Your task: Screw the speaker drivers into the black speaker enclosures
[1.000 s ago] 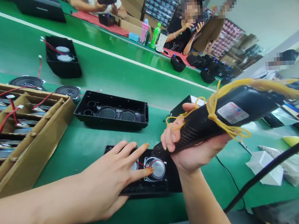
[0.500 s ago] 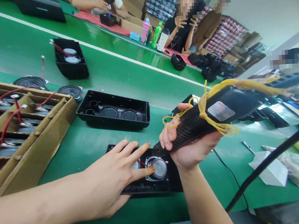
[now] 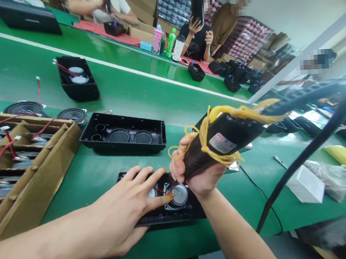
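Note:
A black speaker housing [image 3: 195, 211] lies on the green table in front of me, with two small round speakers inside. My left hand [image 3: 136, 198] is spread across it, its thumb at the near edge and a fingertip on the right speaker [image 3: 180, 194]. That hand covers much of the left speaker [image 3: 152, 192] and of the red wires. In my right hand [image 3: 203, 178] is a black corded electric screwdriver [image 3: 220, 136], wrapped with yellow rubber bands. It slants down to the right speaker's upper edge; fingers and housing hide its tip.
An unfilled black housing [image 3: 123, 134] stands behind. Left are a divided cardboard box [image 3: 58, 167] of speakers and loose speakers [image 3: 72, 115]. Farther back sits another housing [image 3: 77, 78]. A thick cable [image 3: 277, 181] arches on the right, near a white box [image 3: 307, 184]. Co-workers sit opposite.
My right hand and the screwdriver have moved left and slightly down, to the right speaker's edge. My left hand stays on the housing. The whole view has shifted a little.

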`<control>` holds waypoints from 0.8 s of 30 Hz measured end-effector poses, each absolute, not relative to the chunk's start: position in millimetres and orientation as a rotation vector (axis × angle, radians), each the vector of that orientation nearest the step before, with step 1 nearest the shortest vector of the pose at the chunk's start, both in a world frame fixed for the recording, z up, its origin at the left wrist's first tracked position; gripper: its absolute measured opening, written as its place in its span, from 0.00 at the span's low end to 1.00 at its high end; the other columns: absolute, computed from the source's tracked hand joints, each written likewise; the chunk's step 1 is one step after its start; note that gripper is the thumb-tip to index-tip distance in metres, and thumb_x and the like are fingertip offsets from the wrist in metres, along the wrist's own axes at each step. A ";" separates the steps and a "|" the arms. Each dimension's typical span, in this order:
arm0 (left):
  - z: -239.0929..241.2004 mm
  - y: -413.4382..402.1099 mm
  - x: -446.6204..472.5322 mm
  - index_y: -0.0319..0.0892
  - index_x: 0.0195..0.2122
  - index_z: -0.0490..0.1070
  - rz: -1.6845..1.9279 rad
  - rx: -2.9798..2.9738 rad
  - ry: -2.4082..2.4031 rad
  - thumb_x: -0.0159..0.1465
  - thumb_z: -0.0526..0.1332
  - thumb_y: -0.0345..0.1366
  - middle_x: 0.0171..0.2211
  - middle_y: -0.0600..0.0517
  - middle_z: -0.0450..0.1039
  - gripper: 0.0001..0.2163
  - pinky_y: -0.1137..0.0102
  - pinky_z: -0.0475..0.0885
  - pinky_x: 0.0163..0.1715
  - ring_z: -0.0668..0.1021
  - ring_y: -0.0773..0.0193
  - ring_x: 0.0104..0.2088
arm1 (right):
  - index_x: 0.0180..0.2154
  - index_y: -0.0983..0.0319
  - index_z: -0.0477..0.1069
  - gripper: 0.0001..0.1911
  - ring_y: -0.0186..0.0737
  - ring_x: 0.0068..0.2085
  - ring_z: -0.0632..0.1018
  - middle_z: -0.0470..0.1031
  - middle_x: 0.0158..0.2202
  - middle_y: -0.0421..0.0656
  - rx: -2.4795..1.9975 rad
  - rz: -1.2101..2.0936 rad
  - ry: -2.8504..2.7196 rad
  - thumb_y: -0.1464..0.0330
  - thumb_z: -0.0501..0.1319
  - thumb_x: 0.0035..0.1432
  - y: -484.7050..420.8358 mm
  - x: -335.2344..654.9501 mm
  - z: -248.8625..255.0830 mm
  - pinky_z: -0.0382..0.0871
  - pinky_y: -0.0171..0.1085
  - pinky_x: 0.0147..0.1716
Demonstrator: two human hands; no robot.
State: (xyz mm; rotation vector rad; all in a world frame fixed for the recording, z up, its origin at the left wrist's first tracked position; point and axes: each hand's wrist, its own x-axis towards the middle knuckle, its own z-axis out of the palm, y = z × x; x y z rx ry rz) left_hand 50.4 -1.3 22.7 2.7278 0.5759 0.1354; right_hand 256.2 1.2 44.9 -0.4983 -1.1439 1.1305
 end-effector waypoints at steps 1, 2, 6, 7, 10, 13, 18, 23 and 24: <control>22.5 -1.4 50.4 0.66 0.71 0.66 0.132 2.714 0.573 0.62 0.70 0.44 0.71 0.43 0.64 0.36 0.34 0.67 0.63 0.70 0.31 0.66 | 0.47 0.55 0.78 0.30 0.30 0.14 0.64 0.72 0.23 0.35 -0.500 1.144 -1.134 0.37 0.63 0.64 0.4 255.6 44.5 0.61 0.29 0.11; 22.4 -1.6 50.5 0.66 0.71 0.66 0.133 2.700 0.578 0.62 0.70 0.44 0.70 0.43 0.64 0.35 0.35 0.66 0.64 0.70 0.32 0.66 | 0.47 0.55 0.78 0.30 0.30 0.14 0.64 0.71 0.24 0.35 -0.506 1.154 -1.123 0.37 0.63 0.64 -0.6 255.0 44.0 0.60 0.29 0.11; 24.3 -1.9 50.1 0.70 0.71 0.65 0.169 2.652 0.640 0.60 0.71 0.43 0.68 0.48 0.67 0.37 0.36 0.64 0.66 0.70 0.36 0.65 | 0.47 0.54 0.77 0.29 0.32 0.16 0.65 0.71 0.25 0.36 -0.527 1.243 -1.115 0.38 0.66 0.61 -3.9 254.6 40.0 0.60 0.31 0.13; 25.0 -1.9 49.8 0.71 0.71 0.64 0.170 2.644 0.642 0.60 0.71 0.42 0.67 0.49 0.69 0.38 0.37 0.64 0.66 0.71 0.37 0.65 | 0.46 0.54 0.76 0.30 0.32 0.17 0.65 0.71 0.25 0.36 -0.546 1.272 -1.117 0.37 0.67 0.59 -4.0 254.6 38.7 0.60 0.31 0.13; 24.5 -3.9 48.8 0.71 0.73 0.61 0.182 2.678 0.588 0.60 0.70 0.40 0.65 0.49 0.72 0.40 0.39 0.66 0.64 0.72 0.38 0.63 | 0.46 0.54 0.74 0.34 0.34 0.17 0.65 0.71 0.26 0.37 -0.628 1.299 -1.126 0.33 0.66 0.56 -2.5 253.8 37.0 0.60 0.33 0.12; 15.8 -9.3 47.6 0.68 0.73 0.63 0.313 2.798 0.643 0.53 0.69 0.35 0.67 0.50 0.71 0.45 0.40 0.64 0.64 0.71 0.36 0.65 | 0.49 0.55 0.74 0.35 0.34 0.16 0.65 0.70 0.24 0.36 -0.635 1.254 -1.128 0.33 0.64 0.58 -2.0 255.6 44.6 0.61 0.34 0.14; -13.9 -9.5 43.2 0.71 0.71 0.63 0.549 2.871 0.623 0.51 0.66 0.33 0.78 0.56 0.56 0.45 0.43 0.61 0.65 0.70 0.37 0.68 | 0.49 0.54 0.77 0.33 0.32 0.13 0.63 0.71 0.24 0.34 -0.506 0.809 -1.004 0.34 0.60 0.63 -14.2 291.9 86.1 0.61 0.32 0.11; -28.3 1.4 41.6 0.69 0.73 0.61 0.554 2.926 0.503 0.57 0.67 0.35 0.80 0.55 0.51 0.43 0.46 0.66 0.62 0.71 0.37 0.68 | 0.43 0.56 0.79 0.30 0.30 0.15 0.63 0.66 0.23 0.34 -0.663 0.273 -1.002 0.37 0.61 0.66 -23.9 355.0 121.4 0.59 0.29 0.12; -28.2 2.1 42.7 0.68 0.74 0.61 0.538 2.947 0.483 0.57 0.67 0.35 0.80 0.55 0.51 0.43 0.47 0.67 0.61 0.72 0.37 0.67 | 0.42 0.57 0.79 0.31 0.30 0.16 0.63 0.66 0.22 0.34 -0.699 0.216 -1.008 0.37 0.59 0.66 -22.5 364.5 122.2 0.59 0.29 0.13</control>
